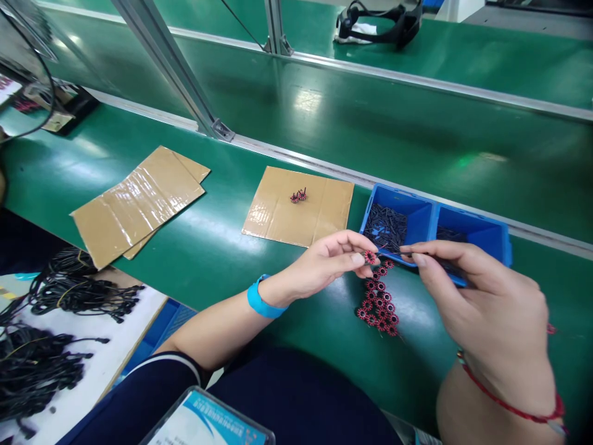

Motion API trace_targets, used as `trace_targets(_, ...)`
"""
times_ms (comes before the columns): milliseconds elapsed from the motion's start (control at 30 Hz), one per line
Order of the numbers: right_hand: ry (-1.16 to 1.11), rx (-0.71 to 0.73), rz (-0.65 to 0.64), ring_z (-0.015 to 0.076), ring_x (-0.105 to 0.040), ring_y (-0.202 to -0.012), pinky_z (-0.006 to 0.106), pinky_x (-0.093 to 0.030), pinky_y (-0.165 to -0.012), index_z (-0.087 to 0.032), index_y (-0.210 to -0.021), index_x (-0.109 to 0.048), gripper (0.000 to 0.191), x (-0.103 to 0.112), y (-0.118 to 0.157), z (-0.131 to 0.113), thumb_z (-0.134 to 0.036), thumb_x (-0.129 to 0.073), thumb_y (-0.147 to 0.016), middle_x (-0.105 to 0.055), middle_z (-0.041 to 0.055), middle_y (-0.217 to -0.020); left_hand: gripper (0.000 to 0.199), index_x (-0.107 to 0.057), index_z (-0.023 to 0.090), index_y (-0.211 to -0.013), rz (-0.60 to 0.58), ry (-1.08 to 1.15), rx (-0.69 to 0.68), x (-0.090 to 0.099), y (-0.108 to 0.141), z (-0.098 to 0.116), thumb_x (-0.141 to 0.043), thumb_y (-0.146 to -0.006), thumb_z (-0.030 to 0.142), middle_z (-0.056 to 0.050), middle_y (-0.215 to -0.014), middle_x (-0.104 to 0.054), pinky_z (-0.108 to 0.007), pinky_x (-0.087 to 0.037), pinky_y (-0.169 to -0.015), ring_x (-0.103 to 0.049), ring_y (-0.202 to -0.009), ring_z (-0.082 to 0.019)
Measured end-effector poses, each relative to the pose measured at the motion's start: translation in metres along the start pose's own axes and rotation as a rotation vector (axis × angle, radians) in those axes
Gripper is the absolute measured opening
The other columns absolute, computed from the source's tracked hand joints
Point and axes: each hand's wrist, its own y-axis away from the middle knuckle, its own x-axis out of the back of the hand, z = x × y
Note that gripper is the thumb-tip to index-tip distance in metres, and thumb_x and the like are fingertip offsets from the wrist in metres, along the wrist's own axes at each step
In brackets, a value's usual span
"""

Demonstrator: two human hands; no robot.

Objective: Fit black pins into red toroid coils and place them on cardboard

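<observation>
My left hand [331, 262] pinches a small red-and-black wound ring coil [369, 257] between thumb and fingers. To its right, my right hand [482, 290] is closed on a thin black tube [406, 251], its tip pointing at the coil's wire end. Whether tube and wire touch is too small to tell. Below the hands, a cluster of similar coils [380, 303] lies on the green bench. Just behind are two joined blue bins [419, 213]; the left one holds many short black tubes [386, 225], and my right hand partly covers the other.
Two coils with dark upright leads [299, 196] sit on a cardboard sheet [269, 210] left of the bins. More cardboard sheets [139, 204] lie farther left. Bundles of black cables [78, 290] rest at lower left. A metal post [171, 68] rises from the bench's back rail.
</observation>
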Motion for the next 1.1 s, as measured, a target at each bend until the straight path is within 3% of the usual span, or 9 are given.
trace_targets(333,-0.049,0.073,-0.060,0.0190,-0.077,-0.088,0.031,-0.060,-0.080,-0.028,-0.103,-0.074,0.013,-0.005,-0.002,0.005,-0.031,-0.063,-0.098,-0.081,0.0003,-0.099,0.018,-0.072,0.016,-0.099,-0.013,0.013,-0.005,0.000,0.000,0.000,-0.077,-0.085,0.027,-0.003,-0.090,-0.070,-0.025,-0.051,-0.075,-0.067,-0.075,-0.010)
trace_targets(467,-0.185,-0.080,-0.047,0.0193,-0.077,-0.091,0.033,-0.060,-0.085,-0.031,-0.107,-0.076,0.016,-0.008,-0.001,0.009,-0.037,-0.069,-0.094,-0.081,-0.0003,-0.103,0.021,-0.072,0.016,-0.101,-0.028,0.034,0.000,0.000,0.000,-0.001,-0.077,-0.085,0.028,-0.004,-0.088,-0.072,-0.026,-0.051,-0.076,-0.068,-0.077,-0.011)
trace_targets(600,-0.524,-0.290,0.010,0.0170,-0.076,-0.081,0.032,-0.062,-0.079,-0.028,-0.095,-0.077,0.010,-0.013,-0.003,0.009,-0.035,-0.077,-0.088,-0.080,0.0000,-0.095,0.024,-0.072,0.016,-0.100,-0.026,0.047,0.039,-0.002,0.000,-0.001,-0.080,-0.083,0.031,-0.006,-0.090,-0.074,-0.028,-0.053,-0.077,-0.068,-0.077,-0.013)
trace_targets(733,-0.798,-0.376,-0.035,0.0135,-0.075,-0.077,0.025,-0.062,-0.074,-0.026,-0.090,-0.077,0.011,-0.021,-0.007,0.009,-0.033,-0.081,-0.084,-0.080,0.0001,-0.090,0.025,-0.072,0.015,-0.099,-0.047,0.046,0.082,-0.004,0.001,-0.001,-0.081,-0.081,0.032,-0.007,-0.091,-0.074,-0.027,-0.053,-0.077,-0.069,-0.076,-0.012)
trace_targets(1100,-0.819,-0.391,-0.048,0.0118,-0.073,-0.075,0.022,-0.060,-0.072,-0.028,-0.088,-0.077,0.006,-0.018,-0.007,0.007,-0.031,-0.081,-0.084,-0.080,-0.0017,-0.088,0.026,-0.073,0.015,-0.099,-0.047,0.031,0.083,-0.004,0.001,-0.001,-0.081,-0.082,0.032,-0.007,-0.092,-0.074,-0.027,-0.055,-0.077,-0.069,-0.076,-0.012)
